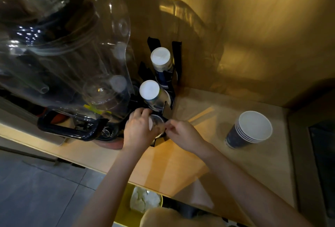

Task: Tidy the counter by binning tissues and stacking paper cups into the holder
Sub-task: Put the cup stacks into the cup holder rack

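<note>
**Cup going into front slot — jam and tip risk**

Bin (155, 200) below the desk (181, 163) edge holds white tissues (141, 199). Left hand (139, 130), fingers wrapped around a cup (156, 124), lowers it at the holder (163, 99)'s front slot. Right hand (183, 134), fingers pinched narrow at the cup's rim. Loose cup stack (250, 128) waits well apart, right. Risks, judged: crooked entry jams the cup; pressing hard could tip the holder or crush the rim.

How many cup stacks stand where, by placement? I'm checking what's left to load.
Upside-down stacks in the black holder: 2, back and middle
Stack under both hands, left and right, at the holder's front slot: 1
Loose upright stack on the counter: 1
Total: 4
</note>
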Motion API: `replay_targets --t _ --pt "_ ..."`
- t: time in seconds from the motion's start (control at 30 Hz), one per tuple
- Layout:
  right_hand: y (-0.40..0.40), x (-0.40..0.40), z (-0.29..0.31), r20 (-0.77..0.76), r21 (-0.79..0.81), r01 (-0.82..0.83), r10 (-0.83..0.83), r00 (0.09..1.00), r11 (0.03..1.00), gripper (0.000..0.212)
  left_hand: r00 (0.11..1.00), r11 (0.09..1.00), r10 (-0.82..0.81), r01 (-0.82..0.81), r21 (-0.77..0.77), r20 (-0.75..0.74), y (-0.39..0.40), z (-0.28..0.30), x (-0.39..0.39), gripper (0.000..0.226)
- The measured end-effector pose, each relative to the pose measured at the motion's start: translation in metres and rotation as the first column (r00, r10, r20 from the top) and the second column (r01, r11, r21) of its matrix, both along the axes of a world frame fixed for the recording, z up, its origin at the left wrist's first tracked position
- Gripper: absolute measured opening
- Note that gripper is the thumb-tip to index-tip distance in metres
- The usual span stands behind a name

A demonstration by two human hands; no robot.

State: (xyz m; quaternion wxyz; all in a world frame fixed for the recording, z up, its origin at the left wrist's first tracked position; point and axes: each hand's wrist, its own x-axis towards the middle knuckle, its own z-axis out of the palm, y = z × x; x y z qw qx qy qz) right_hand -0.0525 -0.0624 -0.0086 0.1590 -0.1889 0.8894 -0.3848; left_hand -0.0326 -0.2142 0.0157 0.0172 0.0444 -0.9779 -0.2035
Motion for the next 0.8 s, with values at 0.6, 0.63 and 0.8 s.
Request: replay_targets --t 0.6,0.63,0.8 --pt "0.225 0.046 0.006 -0.474 0.058 0.646 -0.548 0.689 0.762 0.035 0.895 0.890 -0.446 0.446 0.089 -0.020 0.181 0.013 -0.014 0.046" --pt "0.233 0.052 0.000 -0.451 0.076 0.677 -0.581 0.678 0.732 0.032 0.873 0.871 -0.487 0.485 0.086 0.007 0.191 0.008 -0.016 0.058" --pt "0.247 0.066 -0.030 -0.217 0.228 0.656 -0.619 0.755 0.720 0.045 0.844 0.849 -0.526 0.528 0.012 0.108 0.233 -0.015 -0.024 0.103"
